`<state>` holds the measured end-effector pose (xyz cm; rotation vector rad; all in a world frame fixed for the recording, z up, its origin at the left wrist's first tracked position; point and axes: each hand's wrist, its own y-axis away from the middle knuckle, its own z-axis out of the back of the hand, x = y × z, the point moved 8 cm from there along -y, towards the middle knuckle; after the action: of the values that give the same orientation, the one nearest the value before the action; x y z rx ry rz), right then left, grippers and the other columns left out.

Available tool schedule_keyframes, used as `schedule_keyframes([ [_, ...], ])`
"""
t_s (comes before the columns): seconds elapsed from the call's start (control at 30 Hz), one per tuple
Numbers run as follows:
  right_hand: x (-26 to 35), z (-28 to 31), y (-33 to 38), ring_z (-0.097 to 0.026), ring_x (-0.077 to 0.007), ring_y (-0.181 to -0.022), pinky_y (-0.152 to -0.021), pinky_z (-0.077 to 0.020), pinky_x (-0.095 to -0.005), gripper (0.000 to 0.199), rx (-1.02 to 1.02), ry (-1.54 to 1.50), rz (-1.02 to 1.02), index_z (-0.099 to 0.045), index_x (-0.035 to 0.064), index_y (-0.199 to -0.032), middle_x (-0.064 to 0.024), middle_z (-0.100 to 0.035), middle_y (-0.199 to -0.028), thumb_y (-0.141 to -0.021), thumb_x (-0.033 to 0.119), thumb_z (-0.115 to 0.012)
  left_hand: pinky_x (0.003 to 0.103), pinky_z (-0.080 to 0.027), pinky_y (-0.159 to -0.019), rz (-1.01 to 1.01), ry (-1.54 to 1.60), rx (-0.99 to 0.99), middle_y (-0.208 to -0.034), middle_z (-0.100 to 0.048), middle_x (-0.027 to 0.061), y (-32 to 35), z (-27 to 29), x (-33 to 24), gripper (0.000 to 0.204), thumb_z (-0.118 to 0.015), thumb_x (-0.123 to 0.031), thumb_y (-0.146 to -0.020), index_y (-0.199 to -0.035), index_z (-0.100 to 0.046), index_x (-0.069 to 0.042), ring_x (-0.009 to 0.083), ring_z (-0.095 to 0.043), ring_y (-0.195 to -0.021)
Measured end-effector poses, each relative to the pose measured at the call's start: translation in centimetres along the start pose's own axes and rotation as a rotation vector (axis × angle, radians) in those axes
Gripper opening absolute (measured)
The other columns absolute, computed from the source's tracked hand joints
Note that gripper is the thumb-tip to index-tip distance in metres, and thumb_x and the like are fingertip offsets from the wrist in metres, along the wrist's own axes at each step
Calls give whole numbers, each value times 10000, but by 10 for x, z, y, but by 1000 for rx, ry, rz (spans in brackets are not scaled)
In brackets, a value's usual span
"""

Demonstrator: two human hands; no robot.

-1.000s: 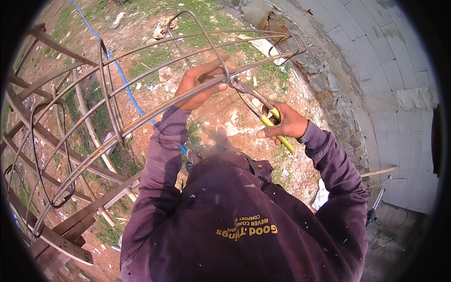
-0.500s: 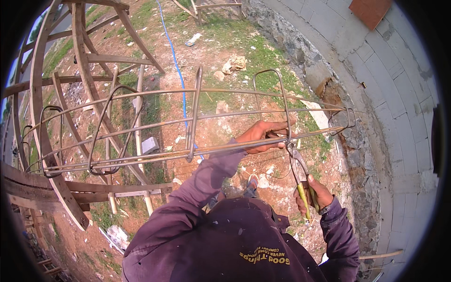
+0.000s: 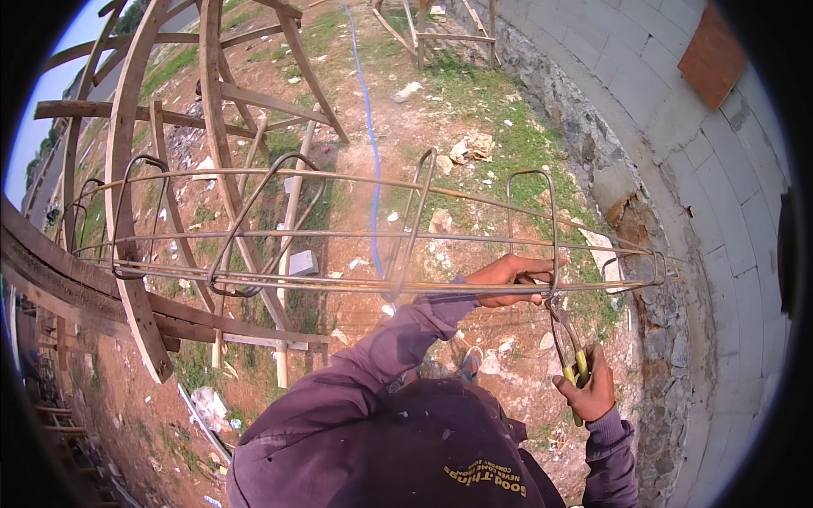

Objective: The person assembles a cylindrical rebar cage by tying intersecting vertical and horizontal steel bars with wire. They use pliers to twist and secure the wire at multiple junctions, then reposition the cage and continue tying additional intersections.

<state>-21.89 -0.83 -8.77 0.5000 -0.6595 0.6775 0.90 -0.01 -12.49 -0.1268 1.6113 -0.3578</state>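
left hand grips rebar cage | right hand holds pliers

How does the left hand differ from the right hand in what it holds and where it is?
The left hand grips a long bar of the rebar cage, fingers curled over it; the right hand holds the yellow handles of the pliers. The left hand is higher, level with the cage; the right hand is lower, beneath it. The left arm stretches forward; the right stays closer to the body. Both wear purple sleeves.
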Motion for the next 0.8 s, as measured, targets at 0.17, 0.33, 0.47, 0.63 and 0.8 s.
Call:
schedule_keyframes([
  [0.17, 45, 22, 20, -604, -318, -742, -661, -497, -426, 509, -490, 884, 373, -469, -11, -1305, -195, -584, -1033, -861, 131, -672, 283, -532, -884, -34, 4, -28, -1309, -638, 78, -1, 1, -5, 719, -697, -79, -901, -1523, -336, -96, 99, -611, -960],
  [0.33, -23, -13, -11, -566, -305, -486, -498, -482, -414, 382, 125, -320, -99, -528, -20, -1014, -121, -554, -590, -1020, 362, -516, 300, -533, -904, -61, -17, -12, -1288, -649, 83, -3, 2, -8, 693, -676, -65, -898, -1513, -357, -91, 133, -621, -1064],
  [0.47, -27, -40, -4, -549, -161, -477, -418, -471, -313, 370, 428, -793, -288, -481, 23, -977, -57, -557, -649, -923, 323, -690, 313, -519, -945, -47, -59, 11, -1271, -651, 107, -1, 2, -7, 694, -687, -87, -905, -1515, -357, -105, 141, -618, -1087],
  [0.63, 11, 8, 5, -606, -359, -722, -667, -490, -450, 548, -173, 364, 95, -440, -16, -1177, -162, -561, -810, -807, 241, -751, 339, -510, -981, 13, 52, -36, -1291, -633, 113, 0, -2, 4, 693, -687, -77, -906, -1509, -347, -55, 184, -614, -1127],
  [0.8, 18, 24, -7, -632, -297, -709, -622, -513, -386, 333, -195, 517, 195, -538, -5, -1115, -169, -612, -898, -968, 285, -609, 347, -501, -1008, -6, 45, -33, -1325, -609, 122, 1, -4, 0, 699, -680, -52, -903, -1511, -335, -49, 204, -582, -1194],
])
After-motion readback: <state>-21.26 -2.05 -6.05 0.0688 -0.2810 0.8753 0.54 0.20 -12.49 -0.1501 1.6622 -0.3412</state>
